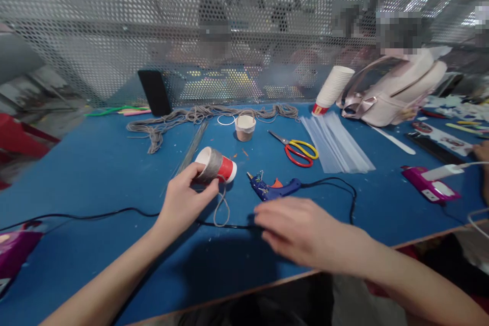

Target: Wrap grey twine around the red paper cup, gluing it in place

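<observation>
1. near the middle of the blue tabletop (pixel 95 178), apparently midway through wrapping a red-and-white paper cup (pixel 228 169) in grey cord (pixel 213 164): banded in grey towards the rim, bare and red nearer the base.
2. in the left hand (pixel 185 193), gripping that cup: fingers at the rim end, thumb along the near side; tilted well over, mouth to the left, base to the right.
3. below the cup, hanging in a slack loop and crossing the black cable (pixel 128 210): the loose part of the cord.
4. to the right of and nearer than the cup, clearly apart from it: the right hand (pixel 294 229), blurred, fingers loosely bent; impossible to tell whether pinching anything.
5. just beyond those fingers, lying with nozzle towards the cup: a blue glue gun (pixel 281 191); contact with the hand unclear.
6. for the next move, probably calls for steadying the cup, drawing the loop snug beside the wound turns, and perhaps adding glue.
</observation>
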`<state>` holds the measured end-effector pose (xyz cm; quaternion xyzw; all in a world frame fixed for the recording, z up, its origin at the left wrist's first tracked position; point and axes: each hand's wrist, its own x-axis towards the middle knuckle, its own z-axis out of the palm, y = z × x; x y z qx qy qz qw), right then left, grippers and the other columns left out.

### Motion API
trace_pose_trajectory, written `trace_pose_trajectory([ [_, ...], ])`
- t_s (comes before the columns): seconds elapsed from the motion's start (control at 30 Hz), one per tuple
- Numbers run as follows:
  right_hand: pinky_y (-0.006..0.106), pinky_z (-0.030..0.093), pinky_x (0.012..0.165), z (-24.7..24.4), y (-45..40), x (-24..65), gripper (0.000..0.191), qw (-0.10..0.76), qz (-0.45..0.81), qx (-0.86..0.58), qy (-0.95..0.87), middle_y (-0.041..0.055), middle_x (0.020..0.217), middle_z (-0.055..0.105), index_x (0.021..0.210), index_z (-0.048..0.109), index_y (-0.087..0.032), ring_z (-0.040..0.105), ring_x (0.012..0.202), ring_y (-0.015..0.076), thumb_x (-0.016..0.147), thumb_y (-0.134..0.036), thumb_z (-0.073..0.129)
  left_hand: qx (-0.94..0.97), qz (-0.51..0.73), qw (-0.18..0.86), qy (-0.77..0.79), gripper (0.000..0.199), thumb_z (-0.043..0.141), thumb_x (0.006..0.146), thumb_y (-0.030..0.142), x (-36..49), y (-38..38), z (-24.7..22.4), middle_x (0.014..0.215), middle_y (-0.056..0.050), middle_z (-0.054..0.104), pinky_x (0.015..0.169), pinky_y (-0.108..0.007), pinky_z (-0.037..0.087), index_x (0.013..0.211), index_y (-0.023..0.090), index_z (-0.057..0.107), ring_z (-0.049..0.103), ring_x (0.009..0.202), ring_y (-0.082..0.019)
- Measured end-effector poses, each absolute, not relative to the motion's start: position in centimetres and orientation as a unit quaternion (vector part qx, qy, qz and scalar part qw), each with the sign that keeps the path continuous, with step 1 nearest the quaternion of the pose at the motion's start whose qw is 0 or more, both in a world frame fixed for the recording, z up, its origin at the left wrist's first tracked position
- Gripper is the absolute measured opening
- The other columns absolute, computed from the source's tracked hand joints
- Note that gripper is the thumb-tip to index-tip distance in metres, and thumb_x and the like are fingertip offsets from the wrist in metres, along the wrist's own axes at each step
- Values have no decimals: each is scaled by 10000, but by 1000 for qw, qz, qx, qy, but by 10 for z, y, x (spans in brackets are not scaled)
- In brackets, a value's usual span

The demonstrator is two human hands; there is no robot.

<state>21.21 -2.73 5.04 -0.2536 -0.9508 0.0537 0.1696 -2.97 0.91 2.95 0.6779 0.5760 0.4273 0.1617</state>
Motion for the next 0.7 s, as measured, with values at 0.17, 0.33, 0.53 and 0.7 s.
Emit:
trace_pose_trajectory([
  [0.17,467,480,927,21,2,239,415,51,28,-390,-919,203,1270,571,1208,555,-67,556,1137,302,796,-98,517,677,418,185,577,69,570,691,254,-30,10,27,648,46,577,561,-217,415,731,198,558,500,552,-106],
  [0.33,452,465,896,12,12,238,543,-4,26,-379,-925,203,1267,558,1271,504,-47,551,1096,295,733,1,450,678,409,186,581,60,571,696,249,-27,9,27,627,48,566,536,-209,402,727,199,563,477,530,-100],
  [0.53,394,463,785,12,23,242,428,62,67,-368,-925,152,1070,600,1153,554,-117,575,932,250,738,-51,474,676,411,193,580,64,570,697,254,-28,9,23,614,55,554,529,-200,391,725,197,565,460,522,-94],
  [0.7,278,485,685,27,17,233,316,323,214,-396,-832,74,932,606,1049,554,-160,570,752,164,733,-175,551,667,413,213,582,78,560,685,275,-27,9,23,592,53,544,537,-205,397,687,198,550,467,529,-100],
])
